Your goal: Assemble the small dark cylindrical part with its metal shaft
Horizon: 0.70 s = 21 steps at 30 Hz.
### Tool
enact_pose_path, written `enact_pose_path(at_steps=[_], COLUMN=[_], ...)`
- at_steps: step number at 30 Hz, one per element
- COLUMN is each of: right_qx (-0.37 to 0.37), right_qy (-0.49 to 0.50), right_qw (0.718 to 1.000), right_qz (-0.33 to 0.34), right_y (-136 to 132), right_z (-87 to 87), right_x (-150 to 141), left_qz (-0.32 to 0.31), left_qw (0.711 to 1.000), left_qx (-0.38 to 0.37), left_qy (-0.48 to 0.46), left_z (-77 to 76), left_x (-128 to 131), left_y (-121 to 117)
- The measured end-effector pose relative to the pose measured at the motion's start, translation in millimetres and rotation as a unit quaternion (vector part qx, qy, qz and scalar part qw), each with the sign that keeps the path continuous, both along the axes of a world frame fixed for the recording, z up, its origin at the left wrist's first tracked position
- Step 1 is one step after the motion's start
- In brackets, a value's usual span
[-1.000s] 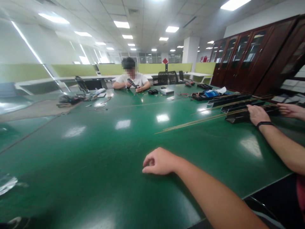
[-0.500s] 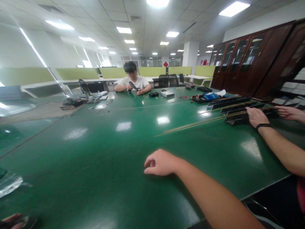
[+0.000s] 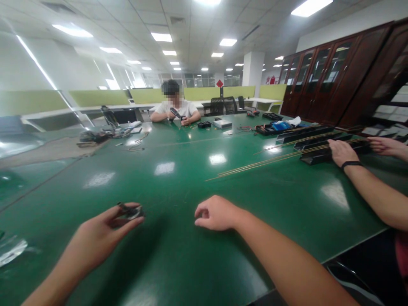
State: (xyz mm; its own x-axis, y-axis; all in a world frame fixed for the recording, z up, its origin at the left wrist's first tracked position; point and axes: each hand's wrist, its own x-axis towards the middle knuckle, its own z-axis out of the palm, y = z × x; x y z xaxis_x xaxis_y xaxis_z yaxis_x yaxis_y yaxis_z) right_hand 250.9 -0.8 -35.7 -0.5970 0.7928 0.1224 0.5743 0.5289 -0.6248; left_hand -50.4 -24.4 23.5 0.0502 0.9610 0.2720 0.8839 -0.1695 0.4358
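- i have two hands in view over one green tabletop (image 3: 172,255).
- my left hand (image 3: 95,240) is clamped on one small dark metallic part (image 3: 130,211), pinched between thumb and fingers; i can't make out its exact type.
- that part sits at the left hand's fingertips, raised over the table, and lies to the left of my right hand (image 3: 218,213), apart from it.
- my right hand is loosely curled, thumb and index tips slightly apart.
- off to my right, two hands of one neighbouring person, one hand (image 3: 342,153) with one black wristband (image 3: 351,163), are at the brass-coloured rods (image 3: 251,168); i can't count those exactly.
- the rods lie across three black channels (image 3: 314,158), ends reaching over the tabletop.
- across from me, one seated person (image 3: 190,111) in a white shirt holds one dark hand tool (image 3: 176,113).
- near them: one pale box (image 3: 222,123).
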Motion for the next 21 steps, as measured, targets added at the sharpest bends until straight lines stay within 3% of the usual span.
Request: enact_pose_path(at_steps=[2, 5, 9, 11, 15, 21], right_qx=[0.006, 0.021, 0.040, 0.040, 0.022, 0.014], right_qy=[0.007, 0.008, -0.004, -0.013, 0.003, 0.028], right_qw=[1.000, 0.997, 0.991, 0.992, 0.997, 0.998], right_qz=[-0.019, -0.076, -0.128, -0.115, -0.068, -0.048], right_y=[1.7, 5.6, 10.4, 10.2, 4.0, -0.6], right_z=[-1.2, -3.1, -6.1, -7.8, -10.3, -11.9], right_x=[2.4, 6.9, 9.1, 6.5, -0.9, -0.9], left_qz=[-0.083, -0.189, -0.267, -0.292, -0.313, -0.303], left_qw=[0.994, 0.976, 0.955, 0.949, 0.944, 0.946], left_qx=[-0.051, -0.038, -0.001, 0.009, -0.009, -0.013], left_qy=[-0.054, -0.102, -0.130, -0.116, -0.102, -0.115], left_z=[-14.2, -44.8, -78.5, -82.8, -75.4, -76.9], left_x=[32.3, 80.8, 103.0, 97.5, 87.3, 90.1], left_y=[21.5, 45.0, 49.2, 43.0, 33.2, 36.9])
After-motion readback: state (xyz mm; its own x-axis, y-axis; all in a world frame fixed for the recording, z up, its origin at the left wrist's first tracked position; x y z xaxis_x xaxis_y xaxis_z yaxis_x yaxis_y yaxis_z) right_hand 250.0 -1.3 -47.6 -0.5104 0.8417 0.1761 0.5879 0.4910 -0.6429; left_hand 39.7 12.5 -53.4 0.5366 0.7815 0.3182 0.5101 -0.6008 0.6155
